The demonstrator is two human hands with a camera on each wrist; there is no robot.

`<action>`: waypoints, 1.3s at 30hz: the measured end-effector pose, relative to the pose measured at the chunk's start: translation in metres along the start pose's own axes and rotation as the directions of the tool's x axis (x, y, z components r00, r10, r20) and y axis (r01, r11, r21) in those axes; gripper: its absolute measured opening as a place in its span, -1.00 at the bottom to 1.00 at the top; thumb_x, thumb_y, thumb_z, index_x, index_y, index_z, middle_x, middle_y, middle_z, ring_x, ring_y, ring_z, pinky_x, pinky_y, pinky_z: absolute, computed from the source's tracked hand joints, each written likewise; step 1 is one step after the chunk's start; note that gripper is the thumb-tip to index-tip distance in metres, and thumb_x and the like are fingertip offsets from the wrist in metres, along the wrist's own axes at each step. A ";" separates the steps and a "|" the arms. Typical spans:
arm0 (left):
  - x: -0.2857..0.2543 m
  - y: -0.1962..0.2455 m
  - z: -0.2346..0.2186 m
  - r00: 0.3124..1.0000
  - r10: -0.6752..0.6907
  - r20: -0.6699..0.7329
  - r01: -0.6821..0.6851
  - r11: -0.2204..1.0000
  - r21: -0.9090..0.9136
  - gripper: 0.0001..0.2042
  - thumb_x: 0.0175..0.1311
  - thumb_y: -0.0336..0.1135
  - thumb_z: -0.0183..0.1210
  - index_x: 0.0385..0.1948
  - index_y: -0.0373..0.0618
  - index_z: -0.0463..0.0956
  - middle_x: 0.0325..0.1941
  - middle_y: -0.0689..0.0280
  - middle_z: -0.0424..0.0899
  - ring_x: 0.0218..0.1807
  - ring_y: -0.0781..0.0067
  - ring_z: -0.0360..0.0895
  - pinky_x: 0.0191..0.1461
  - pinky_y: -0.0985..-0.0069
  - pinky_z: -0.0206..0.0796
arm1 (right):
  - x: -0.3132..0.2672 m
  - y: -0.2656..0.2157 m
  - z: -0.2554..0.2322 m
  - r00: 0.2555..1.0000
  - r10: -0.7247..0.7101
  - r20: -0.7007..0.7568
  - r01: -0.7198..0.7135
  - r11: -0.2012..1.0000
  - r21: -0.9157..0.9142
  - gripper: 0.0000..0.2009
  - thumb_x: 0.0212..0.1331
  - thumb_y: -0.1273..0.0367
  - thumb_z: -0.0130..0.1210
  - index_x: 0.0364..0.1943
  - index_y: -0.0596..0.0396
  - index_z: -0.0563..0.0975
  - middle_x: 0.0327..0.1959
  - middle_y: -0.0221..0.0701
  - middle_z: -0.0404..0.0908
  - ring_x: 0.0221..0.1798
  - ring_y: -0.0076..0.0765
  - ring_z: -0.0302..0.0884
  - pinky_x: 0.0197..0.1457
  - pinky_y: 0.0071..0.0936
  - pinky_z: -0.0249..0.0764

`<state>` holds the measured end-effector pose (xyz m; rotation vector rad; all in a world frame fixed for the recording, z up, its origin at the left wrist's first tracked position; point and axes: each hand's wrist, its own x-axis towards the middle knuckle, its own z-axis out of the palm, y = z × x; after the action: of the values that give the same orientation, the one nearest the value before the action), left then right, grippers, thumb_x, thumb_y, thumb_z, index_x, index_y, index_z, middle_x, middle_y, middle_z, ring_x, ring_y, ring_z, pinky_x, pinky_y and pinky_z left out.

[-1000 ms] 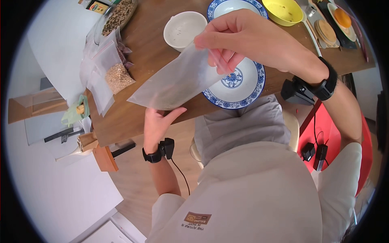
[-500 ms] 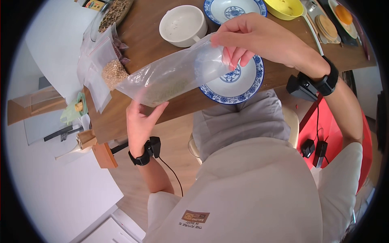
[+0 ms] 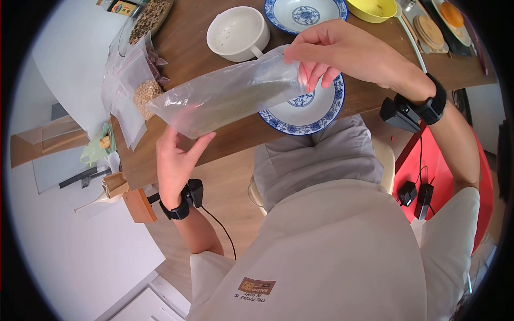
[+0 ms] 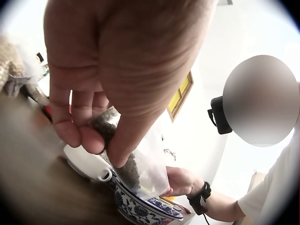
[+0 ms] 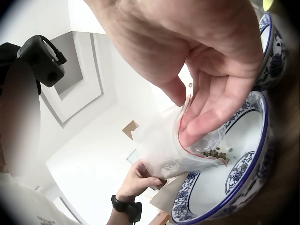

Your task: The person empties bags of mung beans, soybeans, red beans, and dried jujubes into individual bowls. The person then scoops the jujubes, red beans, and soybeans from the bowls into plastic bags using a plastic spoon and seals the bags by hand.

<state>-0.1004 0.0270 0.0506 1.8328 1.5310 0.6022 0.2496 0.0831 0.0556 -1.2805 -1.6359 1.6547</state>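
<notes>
A clear zip bag (image 3: 225, 99) of small green beans (image 5: 216, 153) is stretched between both hands above a blue-and-white bowl (image 3: 325, 107). My left hand (image 3: 176, 160) pinches the bag's bottom end between thumb and fingers. At the other end, my right hand (image 3: 337, 53) grips the mouth, whose red zip edge shows in the right wrist view. There the mouth gapes open over the bowl, and beans lie at its lower lip. In the left wrist view, darker beans show through the plastic near the left thumb (image 4: 123, 147).
A white cup (image 3: 238, 35) and a second blue-and-white bowl (image 3: 305, 16) stand behind, with a yellow bowl (image 3: 372, 9) beside them. Bags of beans (image 3: 145, 98) lie at the left, below a container of mixed grains (image 3: 151, 21). The table edge (image 3: 235, 142) runs close to my lap.
My left hand has moved left and up, pulling the bag out longer and flatter. The beans have spread along it towards the mouth. My right hand has shifted slightly right.
</notes>
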 end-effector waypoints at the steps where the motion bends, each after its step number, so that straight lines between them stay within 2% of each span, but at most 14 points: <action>1: 0.000 0.000 0.000 1.000 0.000 0.001 0.000 1.000 0.003 -0.42 0.20 -0.62 0.40 0.31 -0.28 0.47 0.29 0.23 0.62 0.31 0.41 0.52 0.41 0.42 0.31 | -0.001 0.000 -0.001 1.000 0.000 -0.001 0.000 1.000 0.001 -0.71 0.48 0.16 0.10 -0.18 0.07 0.68 -0.35 -0.44 0.76 -0.28 -0.53 0.75 -0.29 -0.64 0.54; 5: 0.002 0.004 -0.002 1.000 0.028 -0.015 -0.027 1.000 0.015 -0.43 0.21 -0.61 0.41 0.31 -0.28 0.48 0.25 0.25 0.64 0.28 0.42 0.54 0.39 0.43 0.33 | -0.002 0.001 -0.002 1.000 0.015 0.001 -0.016 1.000 0.012 -0.71 0.47 0.15 0.10 -0.16 0.08 0.68 -0.33 -0.43 0.76 -0.27 -0.52 0.74 -0.27 -0.63 0.57; 8: 0.003 0.007 -0.004 1.000 -0.014 -0.022 0.015 0.999 0.040 -0.46 0.21 -0.60 0.42 0.27 -0.27 0.50 0.18 0.29 0.66 0.18 0.46 0.57 0.33 0.45 0.36 | -0.002 0.005 -0.004 1.000 0.012 0.009 -0.012 1.000 0.015 -0.69 0.46 0.14 0.11 -0.15 0.10 0.68 -0.32 -0.40 0.76 -0.28 -0.51 0.74 -0.27 -0.63 0.58; 10: 0.004 0.004 -0.006 0.996 0.064 -0.063 -0.057 0.991 0.118 -0.48 0.18 -0.50 0.47 0.22 -0.15 0.57 -0.07 0.33 0.72 -0.12 0.56 0.57 0.05 0.53 0.45 | -0.002 0.007 -0.005 1.000 0.006 0.021 -0.006 1.000 0.018 -0.68 0.46 0.12 0.11 -0.14 0.11 0.68 -0.31 -0.39 0.77 -0.28 -0.50 0.75 -0.28 -0.62 0.59; 11: 0.004 0.006 -0.008 0.996 0.063 -0.062 -0.056 0.991 0.120 -0.48 0.18 -0.50 0.47 0.22 -0.15 0.57 -0.07 0.33 0.72 -0.12 0.56 0.57 0.05 0.53 0.45 | -0.003 0.008 -0.005 1.000 0.014 0.009 -0.014 1.000 0.012 -0.66 0.47 0.11 0.10 -0.14 0.12 0.68 -0.31 -0.38 0.77 -0.28 -0.49 0.75 -0.29 -0.62 0.59; 13: 0.005 0.012 -0.011 1.000 -0.003 -0.028 0.007 0.990 0.142 -0.49 0.20 -0.58 0.44 0.22 -0.26 0.53 0.06 0.35 0.70 0.06 0.54 0.58 0.20 0.54 0.39 | -0.005 0.007 -0.006 1.000 0.022 -0.002 -0.022 1.000 0.008 -0.65 0.47 0.10 0.09 -0.14 0.12 0.68 -0.31 -0.37 0.77 -0.29 -0.48 0.75 -0.31 -0.61 0.59; 16: 0.005 0.019 -0.013 1.000 -0.002 -0.020 0.005 0.991 0.133 -0.48 0.20 -0.58 0.44 0.23 -0.27 0.52 0.06 0.35 0.70 0.06 0.56 0.58 0.19 0.57 0.38 | -0.009 0.007 -0.008 0.998 0.068 -0.009 -0.068 0.998 -0.009 -0.62 0.48 0.08 0.07 -0.14 0.13 0.68 -0.30 -0.35 0.77 -0.30 -0.48 0.75 -0.33 -0.59 0.59; 17: 0.005 0.019 -0.012 1.000 -0.002 -0.019 0.005 0.991 0.135 -0.48 0.20 -0.58 0.44 0.23 -0.27 0.52 0.06 0.35 0.70 0.06 0.56 0.58 0.19 0.57 0.38 | -0.010 0.008 -0.009 0.997 0.072 -0.011 -0.072 0.997 -0.014 -0.61 0.48 0.07 0.06 -0.14 0.13 0.68 -0.31 -0.35 0.77 -0.32 -0.48 0.75 -0.36 -0.59 0.59; 19: 0.006 0.021 -0.010 0.994 0.097 -0.054 -0.093 0.993 0.073 -0.53 0.21 -0.55 0.43 0.19 -0.24 0.55 -0.07 0.36 0.71 -0.08 0.56 0.59 0.12 0.54 0.44 | -0.012 0.012 -0.011 0.997 0.076 -0.015 -0.076 0.997 -0.016 -0.60 0.48 0.06 0.06 -0.15 0.14 0.68 -0.31 -0.35 0.77 -0.33 -0.48 0.75 -0.39 -0.58 0.58; 24: 0.010 0.023 -0.013 0.994 0.105 -0.041 -0.104 0.994 0.023 -0.55 0.23 -0.60 0.40 0.17 -0.26 0.54 -0.04 0.33 0.73 -0.01 0.54 0.63 0.19 0.51 0.45 | -0.015 0.023 -0.015 0.996 0.087 -0.017 -0.088 0.996 -0.012 -0.65 0.45 0.12 0.10 -0.18 0.14 0.69 -0.33 -0.34 0.77 -0.47 -0.50 0.72 -0.54 -0.64 0.49; 30: 0.010 0.031 -0.014 0.991 0.119 -0.055 -0.117 0.993 0.036 -0.55 0.25 -0.66 0.34 0.20 -0.27 0.53 -0.06 0.31 0.74 0.02 0.54 0.65 0.26 0.51 0.43 | -0.022 0.029 -0.020 0.997 0.078 -0.007 -0.079 0.996 -0.030 -0.71 0.42 0.20 0.11 -0.15 0.14 0.70 -0.33 -0.33 0.78 -0.52 -0.54 0.69 -0.61 -0.65 0.41; 32: 0.011 0.031 -0.015 0.990 0.124 -0.060 -0.120 0.991 0.055 -0.53 0.25 -0.67 0.33 0.22 -0.26 0.53 -0.06 0.31 0.75 0.02 0.54 0.65 0.26 0.51 0.43 | -0.024 0.029 -0.024 0.996 0.090 0.003 -0.089 0.995 -0.035 -0.67 0.38 0.18 0.14 -0.14 0.19 0.71 -0.31 -0.32 0.78 -0.51 -0.54 0.68 -0.57 -0.64 0.43; 37: 0.011 0.023 -0.022 0.974 0.210 -0.089 -0.202 0.975 0.094 -0.51 0.27 -0.67 0.31 0.27 -0.29 0.53 -0.10 0.27 0.76 -0.05 0.52 0.66 0.15 0.52 0.49 | -0.031 0.034 -0.029 0.993 0.114 -0.008 -0.114 0.993 -0.040 -0.64 0.34 0.17 0.17 -0.12 0.23 0.73 -0.32 -0.31 0.79 -0.53 -0.56 0.66 -0.56 -0.63 0.41; 39: 0.010 0.030 -0.021 0.978 0.191 -0.079 -0.190 0.981 0.028 -0.53 0.29 -0.68 0.28 0.27 -0.31 0.52 -0.09 0.24 0.76 -0.10 0.51 0.67 0.11 0.52 0.50 | -0.032 0.037 -0.031 0.992 0.123 -0.016 -0.124 0.991 -0.049 -0.72 0.42 0.24 0.12 -0.14 0.18 0.71 -0.38 -0.33 0.77 -0.61 -0.60 0.59 -0.64 -0.66 0.30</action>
<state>-0.0931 0.0383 0.0866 2.0077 1.4273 0.7620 0.3001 0.0652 0.0339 -1.4402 -1.6293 1.6828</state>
